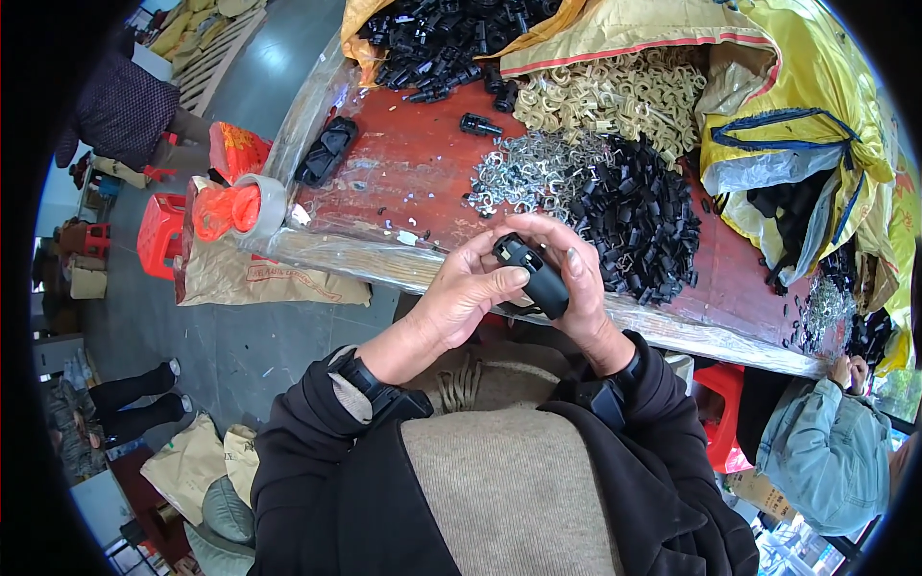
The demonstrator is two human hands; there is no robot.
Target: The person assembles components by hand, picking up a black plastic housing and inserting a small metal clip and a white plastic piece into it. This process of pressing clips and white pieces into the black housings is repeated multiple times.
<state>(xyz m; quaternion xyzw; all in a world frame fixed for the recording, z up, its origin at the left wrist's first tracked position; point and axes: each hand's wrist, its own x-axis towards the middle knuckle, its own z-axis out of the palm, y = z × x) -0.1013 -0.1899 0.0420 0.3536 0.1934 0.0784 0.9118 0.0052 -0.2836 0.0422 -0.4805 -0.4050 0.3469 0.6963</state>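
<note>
Both of my hands hold a black rounded plastic part just over the table's near edge. Small pale metal pieces show at its upper end. My left hand has its thumb pressed against that end. My right hand wraps the part's right side, fingers arched over the top. Beyond my hands lie a heap of small black plastic pieces, a heap of silvery metal clips and a larger heap of cream hook-shaped pieces. A single black part lies apart on the red tabletop.
An orange-lined sack of black parts stands at the back; a yellow sack is at the right. A black pouch-like object lies at left. A round container with orange plastic hangs beside the table corner. Another person's hands work at far right.
</note>
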